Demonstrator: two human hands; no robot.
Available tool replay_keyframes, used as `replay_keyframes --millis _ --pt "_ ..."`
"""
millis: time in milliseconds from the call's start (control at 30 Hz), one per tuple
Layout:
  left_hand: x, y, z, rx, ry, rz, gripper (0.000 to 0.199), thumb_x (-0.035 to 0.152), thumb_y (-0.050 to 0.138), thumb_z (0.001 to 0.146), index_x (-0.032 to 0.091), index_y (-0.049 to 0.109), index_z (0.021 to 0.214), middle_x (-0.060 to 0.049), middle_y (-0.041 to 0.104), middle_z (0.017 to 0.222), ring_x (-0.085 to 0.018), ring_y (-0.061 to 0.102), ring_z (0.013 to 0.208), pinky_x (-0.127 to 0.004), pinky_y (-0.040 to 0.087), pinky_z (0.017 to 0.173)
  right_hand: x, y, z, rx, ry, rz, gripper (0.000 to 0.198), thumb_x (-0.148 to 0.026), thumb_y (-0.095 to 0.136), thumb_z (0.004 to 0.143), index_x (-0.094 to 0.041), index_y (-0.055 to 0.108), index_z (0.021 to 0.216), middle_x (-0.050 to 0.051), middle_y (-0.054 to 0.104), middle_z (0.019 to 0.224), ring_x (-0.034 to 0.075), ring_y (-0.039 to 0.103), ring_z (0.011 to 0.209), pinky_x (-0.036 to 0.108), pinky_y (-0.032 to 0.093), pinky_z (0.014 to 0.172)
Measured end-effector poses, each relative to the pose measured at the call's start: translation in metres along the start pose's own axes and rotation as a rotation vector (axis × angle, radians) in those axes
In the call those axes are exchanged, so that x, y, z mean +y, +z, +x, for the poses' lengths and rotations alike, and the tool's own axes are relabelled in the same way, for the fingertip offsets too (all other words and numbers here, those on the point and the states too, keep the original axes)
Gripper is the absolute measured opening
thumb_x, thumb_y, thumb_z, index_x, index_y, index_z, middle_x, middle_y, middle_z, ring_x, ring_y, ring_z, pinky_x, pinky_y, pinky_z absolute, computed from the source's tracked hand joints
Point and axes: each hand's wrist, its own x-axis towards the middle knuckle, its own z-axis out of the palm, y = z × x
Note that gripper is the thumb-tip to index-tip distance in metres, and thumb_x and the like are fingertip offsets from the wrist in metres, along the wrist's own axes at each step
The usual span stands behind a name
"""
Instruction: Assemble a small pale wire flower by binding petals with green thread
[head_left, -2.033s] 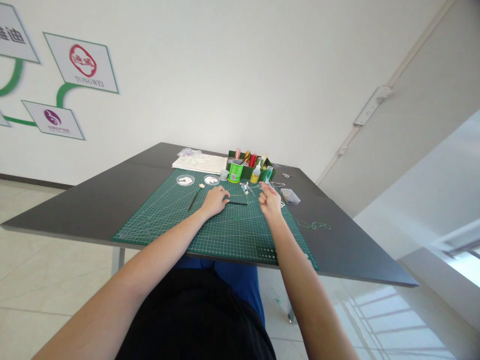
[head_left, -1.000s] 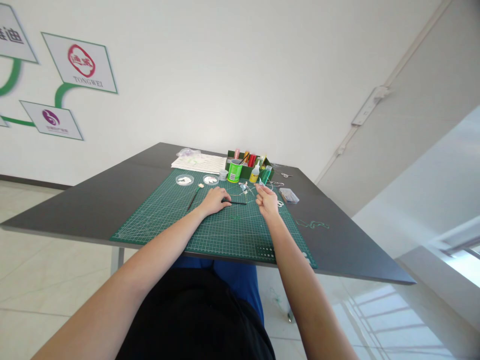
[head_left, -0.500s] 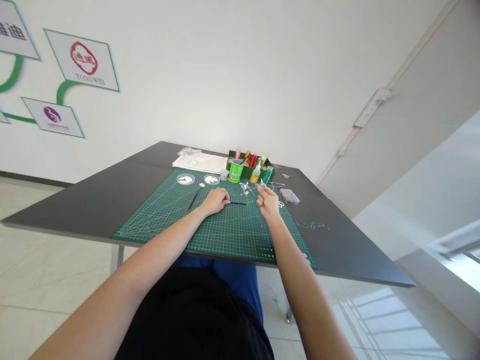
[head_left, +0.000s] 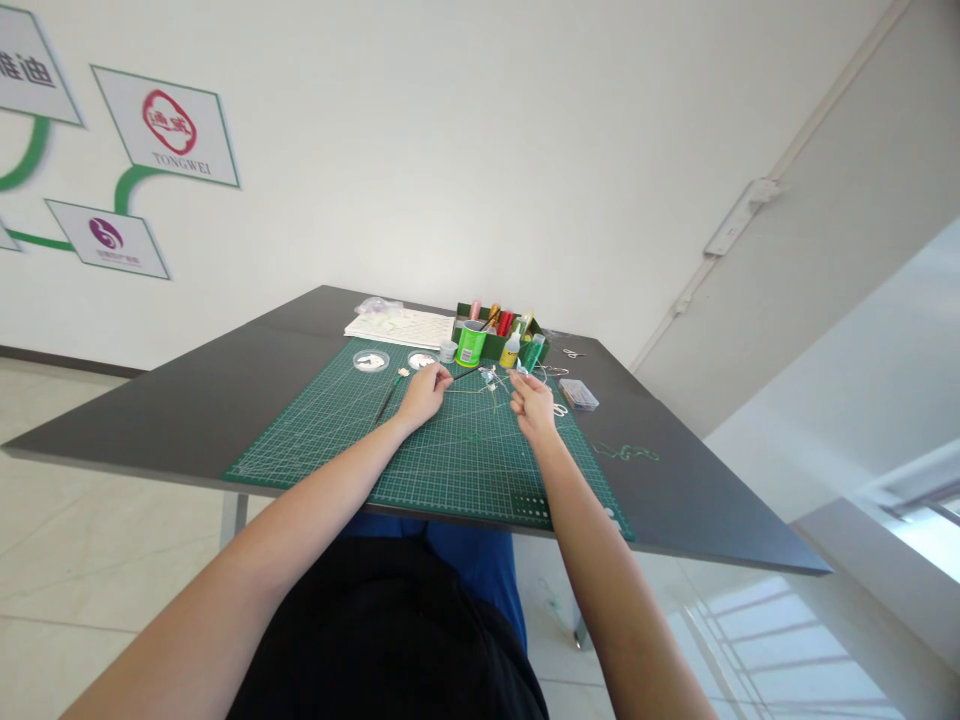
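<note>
Over the green cutting mat [head_left: 450, 455] my left hand [head_left: 424, 395] is closed on a thin dark stick [head_left: 466, 373], whose free end points right and slightly up. My right hand [head_left: 534, 405] is pinched at the fingertips; what they hold is too small to make out. Between the hands lie a small pale-blue and white piece [head_left: 489, 378] and fine pale thread [head_left: 469, 391]. White-handled scissors [head_left: 559, 410] rest beside my right hand, partly covered. To the left of my left hand lies a dark stem with a small pale flower [head_left: 403, 373] at its tip.
Behind the hands stand a green can [head_left: 470, 346], a yellow glue bottle [head_left: 510, 350], a small white jar [head_left: 448, 352] and a green box [head_left: 495, 345] of thread spools. Shallow dishes [head_left: 371, 361] sit left. A clear case [head_left: 579, 394] and green thread [head_left: 626, 453] lie right.
My left hand has moved slightly away from me with the stick, whose free end has swung upward toward the small pale-blue piece. My right hand has shifted only a little, still pinched.
</note>
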Motion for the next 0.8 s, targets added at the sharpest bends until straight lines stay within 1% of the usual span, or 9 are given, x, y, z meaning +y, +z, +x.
replay_keyframes --millis 67,167,267,367,533,633,800 --pt "0.003 0.001 -0.001 -0.021 0.004 -0.061 0.005 0.015 0.056 0.089 0.017 0.061 0.088 -0.005 0.068 0.088 -0.019 0.063 0.085 -0.033 0.05 0.081 0.001 0.003 -0.002 -0.024 0.007 0.001 0.039 -0.033 0.093 0.052 -0.016 0.067 0.075 -0.004 0.064 0.065 -0.001 0.02 0.04 0.017 0.013 0.033" --pt "0.007 0.003 -0.004 -0.073 0.011 -0.124 0.005 0.017 0.056 0.089 0.018 0.061 0.087 -0.004 0.067 0.084 -0.018 0.063 0.08 -0.031 0.05 0.077 0.002 0.006 -0.005 -0.049 0.022 -0.015 0.041 -0.035 0.093 0.051 -0.016 0.069 0.079 -0.008 0.052 0.054 0.0 0.018 0.04 0.018 0.012 0.034" --pt "0.008 0.004 -0.006 -0.11 0.035 -0.168 0.007 0.019 0.056 0.09 0.017 0.063 0.09 -0.003 0.066 0.082 -0.018 0.062 0.076 -0.031 0.05 0.075 0.002 0.008 -0.006 -0.047 0.023 -0.007 0.044 -0.036 0.094 0.048 -0.015 0.069 0.077 -0.011 0.043 0.051 0.0 0.018 0.04 0.018 0.011 0.034" --pt "0.007 0.004 -0.007 -0.13 0.073 -0.178 0.012 0.02 0.055 0.092 0.017 0.067 0.095 -0.003 0.066 0.084 -0.016 0.061 0.073 -0.031 0.05 0.075 0.002 0.009 -0.007 -0.053 0.022 -0.016 0.043 -0.036 0.093 0.048 -0.016 0.068 0.076 -0.012 0.042 0.05 0.0 0.018 0.04 0.018 0.011 0.035" --pt "0.007 0.003 -0.008 -0.152 0.112 -0.16 0.016 0.019 0.055 0.093 0.017 0.069 0.099 -0.006 0.067 0.094 -0.016 0.062 0.078 -0.031 0.051 0.076 0.003 0.011 -0.008 -0.072 0.024 -0.016 0.043 -0.037 0.093 0.049 -0.015 0.068 0.075 -0.013 0.037 0.047 0.0 0.016 0.039 0.018 0.01 0.035" --pt "0.007 0.004 -0.009 -0.161 0.106 -0.16 0.016 0.019 0.055 0.093 0.017 0.069 0.099 -0.005 0.066 0.091 -0.015 0.06 0.073 -0.03 0.051 0.074 0.003 0.012 -0.009 -0.082 0.021 -0.013 0.045 -0.038 0.093 0.048 -0.015 0.069 0.077 -0.014 0.034 0.046 0.0 0.016 0.039 0.017 0.009 0.035" --pt "0.006 0.006 -0.009 -0.154 0.082 -0.195 0.016 0.02 0.053 0.092 0.018 0.068 0.098 -0.003 0.064 0.089 -0.014 0.059 0.068 -0.029 0.051 0.07 0.003 0.013 -0.01 -0.087 0.017 -0.02 0.044 -0.039 0.093 0.049 -0.015 0.07 0.078 -0.013 0.035 0.046 0.001 0.017 0.039 0.018 0.009 0.035"
